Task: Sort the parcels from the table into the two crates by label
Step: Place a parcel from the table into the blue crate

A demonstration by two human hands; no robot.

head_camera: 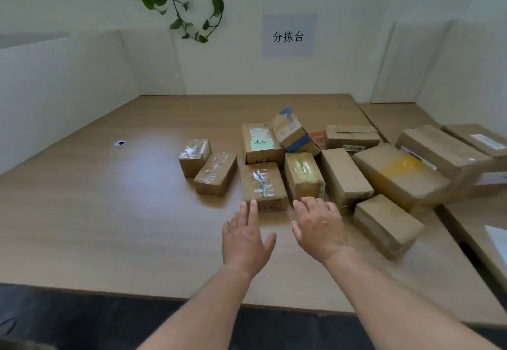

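Observation:
Several brown cardboard parcels lie on the wooden table, mostly right of centre. A taped parcel sits nearest me. My left hand is open, its fingertips at that parcel's front left corner. My right hand is open too, fingers spread just in front of a yellow-taped parcel. Behind them is a parcel with a green label. Two small parcels lie to the left. No crate is in view.
White partition walls enclose the table on the left, back and right. A paper sign hangs on the back wall under a trailing plant. Larger parcels pile up on the right, toward a second table.

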